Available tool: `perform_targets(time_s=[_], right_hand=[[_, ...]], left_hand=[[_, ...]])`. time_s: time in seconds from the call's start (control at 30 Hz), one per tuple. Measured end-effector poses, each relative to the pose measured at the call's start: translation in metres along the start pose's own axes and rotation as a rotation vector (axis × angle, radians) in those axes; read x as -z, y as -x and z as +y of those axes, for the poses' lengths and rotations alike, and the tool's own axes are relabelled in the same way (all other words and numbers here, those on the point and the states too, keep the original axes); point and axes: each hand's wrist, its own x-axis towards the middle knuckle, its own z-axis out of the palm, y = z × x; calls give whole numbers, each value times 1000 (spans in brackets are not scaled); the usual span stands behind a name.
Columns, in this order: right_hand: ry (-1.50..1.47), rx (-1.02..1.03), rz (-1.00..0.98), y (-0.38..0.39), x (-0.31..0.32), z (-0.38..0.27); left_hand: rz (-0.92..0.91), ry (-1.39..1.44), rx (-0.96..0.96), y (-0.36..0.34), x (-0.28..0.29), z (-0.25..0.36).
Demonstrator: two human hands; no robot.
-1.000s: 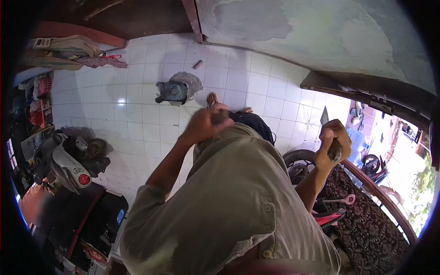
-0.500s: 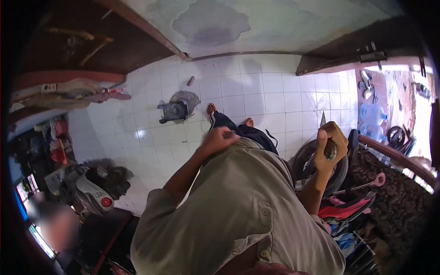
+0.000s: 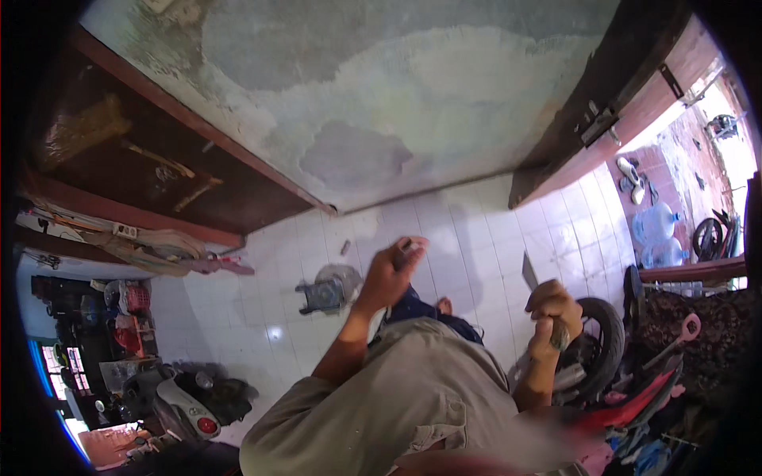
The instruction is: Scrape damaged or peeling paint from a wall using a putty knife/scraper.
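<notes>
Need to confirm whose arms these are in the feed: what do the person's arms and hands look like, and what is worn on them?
Both forearms are bare, and the hands, left hand and right hand, wear no gloves. No watch, ring or band shows. The shirt is a loose grey-olive one with buttons; its short sleeve ends above the left elbow. The right sleeve's end is not clear.

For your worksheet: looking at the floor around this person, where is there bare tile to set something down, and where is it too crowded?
Bare white tiled floor lies between the grey wall and the raised left hand, and again between the grey machine part and the scooter. It is crowded by the right hand holding a knife, near the tyre and red clutter.
</notes>
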Motion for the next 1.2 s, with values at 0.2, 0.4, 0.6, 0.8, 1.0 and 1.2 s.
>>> perform_targets(time_s=[0.2, 0.4, 0.6, 0.8, 1.0, 1.2], right_hand=[[-104, 113, -117, -30, -36, 8], [-246, 12, -70, -83, -81, 37], [-502, 311, 63, -203, -138, 79], [35, 1069, -639, -347, -196, 68], [240, 1210, -889, -431, -261, 70], [247, 1402, -941, -470, -274, 85]], left_hand=[[-187, 88, -130, -19, -17, 34], [-4, -117, -401, -77, 15, 29], [459, -270, -629, -179, 109, 45], [936, -576, -822, -289, 203, 98], [1332, -883, -1032, -371, 242, 77], [1365, -958, -1105, -378, 245, 60]])
